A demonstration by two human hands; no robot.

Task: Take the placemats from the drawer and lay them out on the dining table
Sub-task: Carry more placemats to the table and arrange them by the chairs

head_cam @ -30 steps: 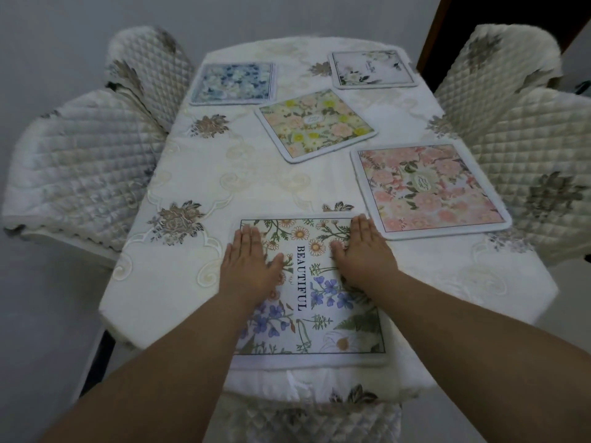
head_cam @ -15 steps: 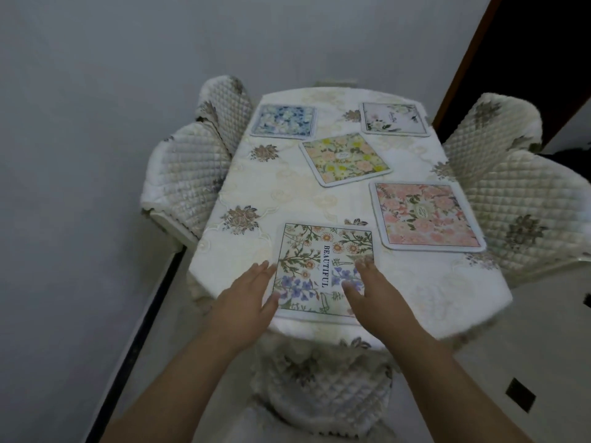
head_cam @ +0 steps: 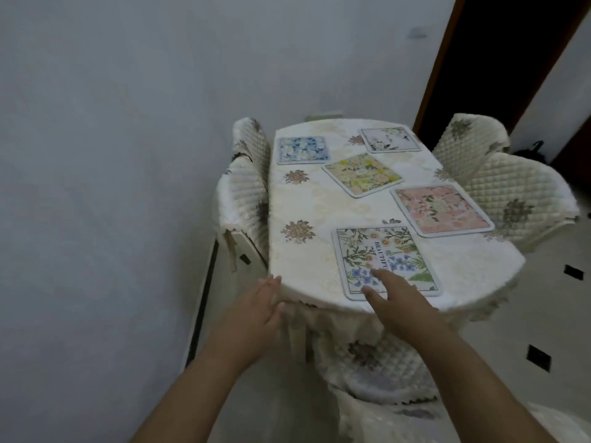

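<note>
Both hands have come off the nearest placemat since a second ago, when they lay flat on it side by side, and the whole table now sits further off and lower in view, with much more of the grey wall (head_cam: 128, 155) showing on the left. The left hand (head_cam: 252, 311) has drawn back past the tabletop (head_cam: 307, 206) edge and hangs beside its near left corner, fingers (head_cam: 271, 282) straight and together, holding nothing. The right hand (head_cam: 396, 302) is over the near edge of the "BEAUTIFUL" placemat (head_cam: 387, 260), fingers loosely spread and empty; whether the fingertips touch the mat I cannot tell.

The five placemats lie where they lay before on the cream embroidered cloth. The "BEAUTIFUL" placemat sits at the near end, slightly turned. The pink floral placemat (head_cam: 441, 209) lies beyond it toward the right edge, close but apart. The yellow floral placemat (head_cam: 363, 174) is near the middle, set at an angle. At the far end the blue floral placemat (head_cam: 302, 150) is on the left and the white floral placemat (head_cam: 388, 139) on the right, well apart from each other.

Quilted chair covers flank the table: two chairs on the left (head_cam: 246, 193), two on the right (head_cam: 511, 193), and one tucked in at the near end (head_cam: 377, 359). A dark doorway (head_cam: 499, 59) stands behind the far right.
</note>
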